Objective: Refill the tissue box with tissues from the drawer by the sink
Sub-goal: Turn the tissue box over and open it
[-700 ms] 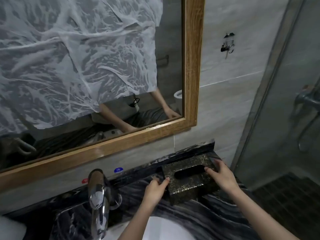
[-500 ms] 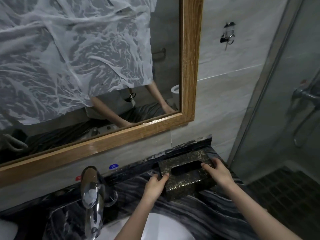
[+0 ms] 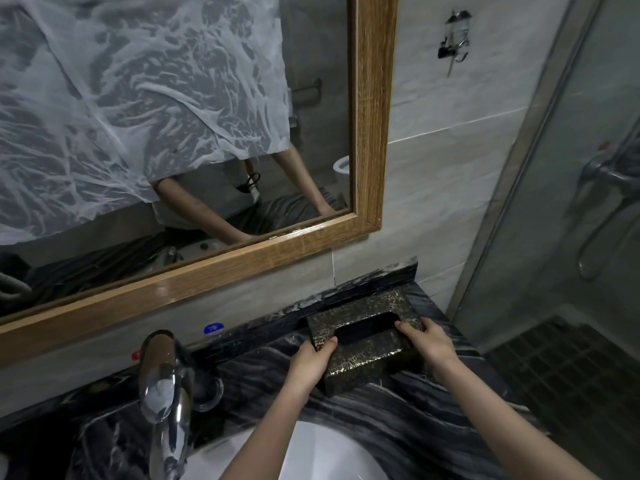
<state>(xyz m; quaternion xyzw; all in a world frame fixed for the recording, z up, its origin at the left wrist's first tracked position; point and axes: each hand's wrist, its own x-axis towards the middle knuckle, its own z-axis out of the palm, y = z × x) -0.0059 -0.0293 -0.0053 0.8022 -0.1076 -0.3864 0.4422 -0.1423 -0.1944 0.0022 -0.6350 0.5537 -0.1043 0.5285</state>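
A dark tissue box (image 3: 367, 351) with gold crackle pattern sits on the black marble counter (image 3: 398, 420), near the back wall at the right. Its long top slot looks dark, with no tissue showing. My left hand (image 3: 311, 363) grips the box's left end, thumb on the top edge. My right hand (image 3: 427, 342) grips its right end, fingers over the top by the slot. No drawer or tissue pack is visible.
A chrome faucet (image 3: 162, 379) stands at the left over a white basin (image 3: 311, 455). A wood-framed mirror (image 3: 369, 116), partly covered by white sheeting, hangs above. A glass shower partition (image 3: 554, 202) closes the right side beyond the counter's edge.
Both hands have tightened onto the ends of the box. The view has shifted slightly; the box looks pulled a little toward me.
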